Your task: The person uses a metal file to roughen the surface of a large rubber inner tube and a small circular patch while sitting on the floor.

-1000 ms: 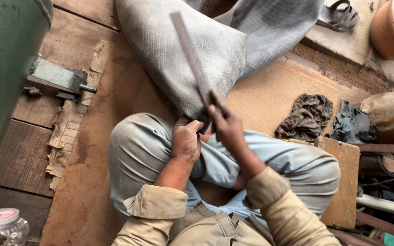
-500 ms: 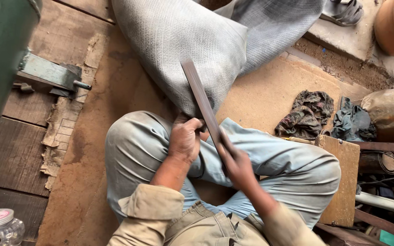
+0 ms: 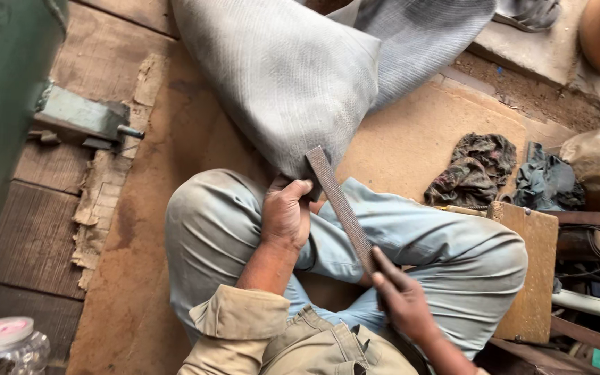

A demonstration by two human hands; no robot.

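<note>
Both hands are busy with one long flat metal file, the rough-faced kind. Right hand is wrapped shut around the lower end of it, index finger laid straight along the blade, down near the right thigh. From there the file runs up and to the left, slanting across the lap, and its far tip sits right beside the left hand. That left hand is closed too, fingers curled and thumb up, pinching something small at the spot where the file's tip meets it (honestly can't make out what it's holding, it's hidden in the fist). So the file lies between the two hands, touching or almost touching the left one. Person is sitting cross-legged in light grey trousers on a wooden floor. Big grey woven sack just beyond the knees, crumpled dark rags off to the right, a wooden block by the right knee.
</note>
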